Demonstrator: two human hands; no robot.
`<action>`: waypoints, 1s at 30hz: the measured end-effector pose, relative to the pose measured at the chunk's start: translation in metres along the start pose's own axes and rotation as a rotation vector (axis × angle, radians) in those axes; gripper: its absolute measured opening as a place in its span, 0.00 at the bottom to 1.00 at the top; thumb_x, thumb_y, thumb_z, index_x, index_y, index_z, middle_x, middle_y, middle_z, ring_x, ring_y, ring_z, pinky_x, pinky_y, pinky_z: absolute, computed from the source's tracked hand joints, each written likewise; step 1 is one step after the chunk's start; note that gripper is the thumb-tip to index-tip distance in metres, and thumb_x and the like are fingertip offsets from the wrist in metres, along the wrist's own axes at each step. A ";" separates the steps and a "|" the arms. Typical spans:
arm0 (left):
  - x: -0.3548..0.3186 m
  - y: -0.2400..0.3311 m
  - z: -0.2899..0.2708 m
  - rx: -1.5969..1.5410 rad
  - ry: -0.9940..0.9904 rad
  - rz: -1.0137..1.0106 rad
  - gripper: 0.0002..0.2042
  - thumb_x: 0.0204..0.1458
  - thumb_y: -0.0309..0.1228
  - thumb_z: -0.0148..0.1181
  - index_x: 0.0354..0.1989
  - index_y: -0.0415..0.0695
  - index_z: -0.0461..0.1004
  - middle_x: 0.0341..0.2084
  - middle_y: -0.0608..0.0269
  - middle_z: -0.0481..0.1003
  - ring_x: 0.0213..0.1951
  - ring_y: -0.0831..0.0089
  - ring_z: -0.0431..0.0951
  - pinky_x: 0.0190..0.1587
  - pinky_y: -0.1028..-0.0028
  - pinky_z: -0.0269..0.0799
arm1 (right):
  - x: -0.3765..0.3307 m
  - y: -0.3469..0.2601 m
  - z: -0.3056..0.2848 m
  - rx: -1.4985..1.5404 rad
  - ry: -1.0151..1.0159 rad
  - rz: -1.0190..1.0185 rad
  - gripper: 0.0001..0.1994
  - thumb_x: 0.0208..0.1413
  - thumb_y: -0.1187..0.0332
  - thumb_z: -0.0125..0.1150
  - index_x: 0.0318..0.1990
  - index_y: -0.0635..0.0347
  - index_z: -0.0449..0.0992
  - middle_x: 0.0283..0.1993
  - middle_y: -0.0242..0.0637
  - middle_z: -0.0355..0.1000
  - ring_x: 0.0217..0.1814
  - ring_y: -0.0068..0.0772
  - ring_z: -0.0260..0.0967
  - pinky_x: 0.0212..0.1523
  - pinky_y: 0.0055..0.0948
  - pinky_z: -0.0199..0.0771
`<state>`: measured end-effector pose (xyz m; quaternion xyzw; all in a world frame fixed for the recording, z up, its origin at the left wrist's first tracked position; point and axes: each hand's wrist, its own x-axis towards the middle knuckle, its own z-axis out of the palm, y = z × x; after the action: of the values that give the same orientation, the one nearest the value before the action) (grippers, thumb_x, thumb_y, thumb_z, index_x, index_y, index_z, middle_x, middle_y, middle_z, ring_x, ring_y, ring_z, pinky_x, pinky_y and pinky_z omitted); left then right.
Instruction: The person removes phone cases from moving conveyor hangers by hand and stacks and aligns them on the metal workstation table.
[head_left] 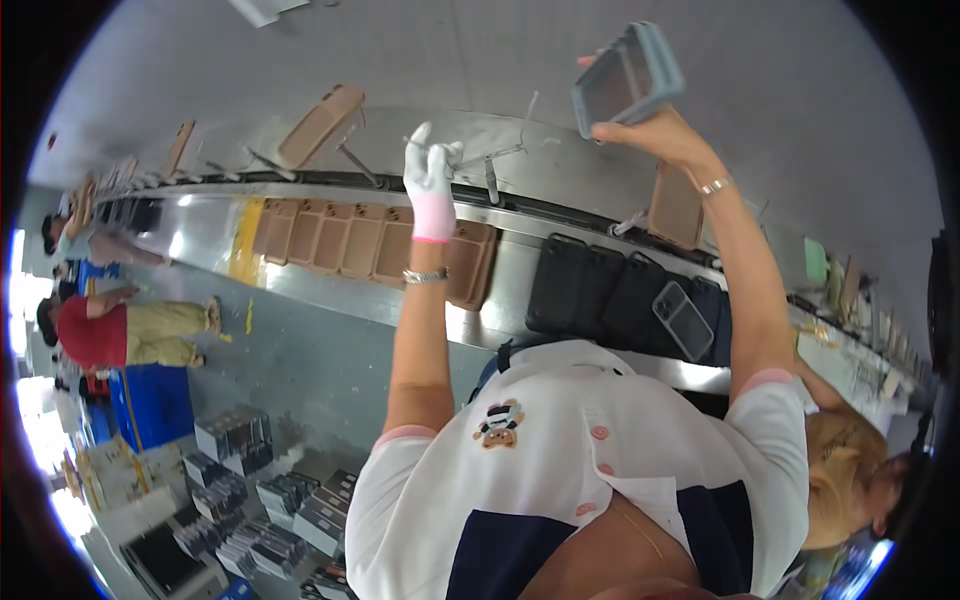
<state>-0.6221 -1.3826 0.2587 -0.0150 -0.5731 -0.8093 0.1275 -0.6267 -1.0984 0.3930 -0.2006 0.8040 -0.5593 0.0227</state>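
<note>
Grey factory floor fills the backdrop, w/ a long steel conveyor (pixel 300 290) running from mid-left to right edge of frame; view looks tilted, so things seem upended.

Nearest the lens, bottom center: white polo w/ navy panel and pink buttons (pixel 560 470), both forearms rising from it toward the top of frame. Lower left: stacks of boxed goods (pixel 250 500) on the floor.

Mid-frame, on the belt: row of tan phone cases (pixel 340 240) center-left, black cases (pixel 610 290) center-right, one clear-backed case (pixel 683 320) lying on them.

Left hand (pixel 430 170), white glove w/ pink cuff, upper center: fingers curled by a thin metal rack rod (pixel 490 160); can't tell if it actually grips anything. Right hand (pixel 660 135), bare, upper right: fingers and thumb pinched on a grey-blue phone case (pixel 628 78), held well above the belt.

Key relation: case sits just up and left of the right palm, long axis slanting from lower left to upper right; gloved hand is apart from it, to its lower left, w/ the rack rods between. Right hand is the one on it.

Farther off: more tan cases propped on rack arms (pixel 320 125) upper left; another person in red top (pixel 90 335) at left edge, others beyond.
</note>
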 end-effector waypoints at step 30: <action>-0.142 -0.093 0.140 0.215 -0.765 -0.322 0.25 0.53 0.25 0.63 0.59 0.34 0.65 0.47 0.52 0.75 0.48 0.71 0.76 0.56 0.74 0.70 | -0.280 0.007 -0.098 -0.735 0.081 0.231 0.50 0.28 0.48 0.78 0.59 0.65 0.60 0.60 0.49 0.58 0.60 0.50 0.57 0.61 0.44 0.56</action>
<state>-0.5228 -1.1963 0.1962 -0.2111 -0.6553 -0.6906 -0.2217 -0.3976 -0.9117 0.3712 -0.0814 0.9683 -0.2352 -0.0197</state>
